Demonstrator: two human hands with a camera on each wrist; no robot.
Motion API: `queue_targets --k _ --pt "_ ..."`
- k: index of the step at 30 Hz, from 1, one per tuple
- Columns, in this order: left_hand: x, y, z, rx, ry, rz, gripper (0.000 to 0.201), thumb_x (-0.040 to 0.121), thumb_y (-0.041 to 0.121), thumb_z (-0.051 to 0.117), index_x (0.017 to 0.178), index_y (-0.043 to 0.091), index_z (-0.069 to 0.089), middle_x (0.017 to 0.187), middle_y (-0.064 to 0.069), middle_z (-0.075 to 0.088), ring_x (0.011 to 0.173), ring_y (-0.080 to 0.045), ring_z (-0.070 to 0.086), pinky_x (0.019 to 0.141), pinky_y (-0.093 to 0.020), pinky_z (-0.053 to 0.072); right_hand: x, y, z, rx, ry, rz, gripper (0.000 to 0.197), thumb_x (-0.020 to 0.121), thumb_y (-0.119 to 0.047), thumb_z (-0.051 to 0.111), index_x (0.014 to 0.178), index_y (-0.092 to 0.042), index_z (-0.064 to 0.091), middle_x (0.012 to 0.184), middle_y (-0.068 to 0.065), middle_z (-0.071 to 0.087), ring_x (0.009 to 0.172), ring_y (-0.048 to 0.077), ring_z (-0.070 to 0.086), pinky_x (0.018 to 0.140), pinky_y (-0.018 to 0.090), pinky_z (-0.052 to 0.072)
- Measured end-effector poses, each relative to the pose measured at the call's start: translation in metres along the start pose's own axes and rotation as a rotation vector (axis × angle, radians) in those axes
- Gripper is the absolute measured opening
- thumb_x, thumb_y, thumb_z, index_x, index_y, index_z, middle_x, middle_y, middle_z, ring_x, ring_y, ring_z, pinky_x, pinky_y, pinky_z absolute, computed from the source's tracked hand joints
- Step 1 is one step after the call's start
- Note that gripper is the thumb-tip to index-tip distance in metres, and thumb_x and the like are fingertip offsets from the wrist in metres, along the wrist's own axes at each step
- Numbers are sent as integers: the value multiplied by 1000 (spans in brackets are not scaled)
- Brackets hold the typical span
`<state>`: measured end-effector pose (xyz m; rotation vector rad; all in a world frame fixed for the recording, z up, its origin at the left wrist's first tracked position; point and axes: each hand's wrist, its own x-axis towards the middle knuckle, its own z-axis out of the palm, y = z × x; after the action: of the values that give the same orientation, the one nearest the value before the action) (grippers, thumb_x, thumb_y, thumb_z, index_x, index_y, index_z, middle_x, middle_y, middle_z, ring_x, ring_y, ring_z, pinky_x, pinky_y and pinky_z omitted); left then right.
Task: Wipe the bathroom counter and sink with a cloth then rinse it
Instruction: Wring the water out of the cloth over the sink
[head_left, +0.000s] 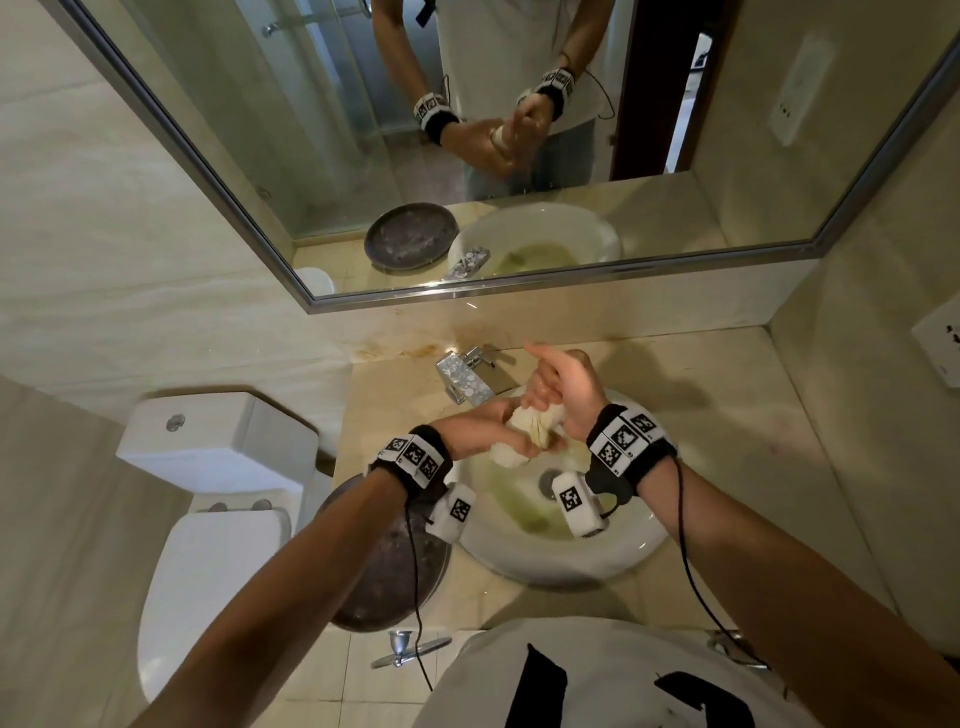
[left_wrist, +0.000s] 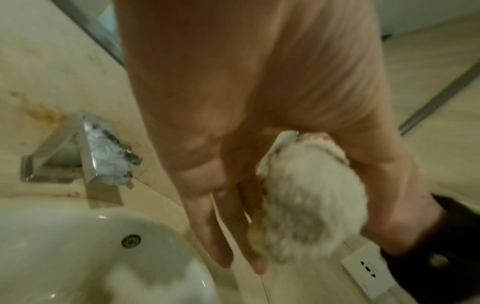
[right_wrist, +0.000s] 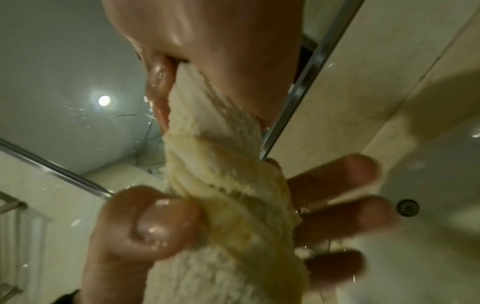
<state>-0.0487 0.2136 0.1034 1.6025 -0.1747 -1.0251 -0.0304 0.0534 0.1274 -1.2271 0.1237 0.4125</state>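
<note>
White toilet (head_left: 208, 519) sits at left frame. Centre frame, left hand (head_left: 498, 434) and right hand (head_left: 563, 389) both grip the twisted cream cloth (head_left: 530, 431) over the sink (head_left: 571, 551), likely so wrung water drains there. Faucet (head_left: 465, 374) is just behind.

Bare forearms | black wristbands (head_left: 415, 454) carrying white square-coded marker tiles | white marker-tagged camera blocks (head_left: 576, 504) beneath wrists | thin black cables (head_left: 691, 571) | white shirt (head_left: 597, 675), black straps.
</note>
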Motion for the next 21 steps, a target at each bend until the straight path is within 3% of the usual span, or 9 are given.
queue_targets --k 1,3,5,8,10,13,17,21 --pt "2 -4 4 -74 -21 22 44 82 -3 70 122 6 55 118 -16 67 112 -32 63 99 -41 48 0 -4 1 13 -21 -2 59 94 -27 63 40 -19 40 42 6 27 45 22 29 68 42 42" --pt "4 -9 8 -158 5 20 43 76 4 75 115 1 57 103 -19 68 96 -34 64 96 -51 49 -1 -10 1 32 -31 0 59 96 -21 60 39 -21 43 42 4 25 45 22 26 66 40 41" --pt "11 -15 9 -64 107 -26 41 71 13 79 106 5 59 91 -12 67 80 -26 64 82 -43 53 -5 -9 -1 43 9 13 60 95 -20 61 42 -17 33 42 5 24 43 22 25 62 37 42" --pt "19 -20 16 250 235 -69 44 67 28 80 105 14 62 86 1 69 72 -14 65 78 -36 57 -8 3 -1 21 192 20 58 91 -15 62 41 -15 33 41 6 26 38 22 29 59 38 43" --pt "22 -21 24 365 260 -35 38 68 27 77 102 17 62 87 1 69 72 -13 66 71 -34 57 -8 14 -3 29 342 54 58 87 -16 63 36 -15 36 37 7 30 36 23 34 59 40 45" --pt "26 -27 35 498 330 -21 42 66 27 79 103 22 61 94 3 69 83 -14 67 78 -36 57 -8 27 -5 69 519 147 55 83 -15 62 33 -15 39 35 7 33 34 23 37 56 37 45" --pt "36 -36 50 683 401 -66 53 66 36 79 113 27 56 97 5 70 85 -15 66 77 -39 56 -10 37 -13 221 739 296 27 86 -11 59 61 -6 47 41 5 37 33 20 34 44 29 37" --pt "42 -43 63 890 455 -79 48 76 40 72 116 24 50 94 -5 68 80 -25 63 68 -37 51 -13 48 -24 224 854 432 18 85 -17 53 71 -5 53 50 6 46 36 21 40 42 26 39"
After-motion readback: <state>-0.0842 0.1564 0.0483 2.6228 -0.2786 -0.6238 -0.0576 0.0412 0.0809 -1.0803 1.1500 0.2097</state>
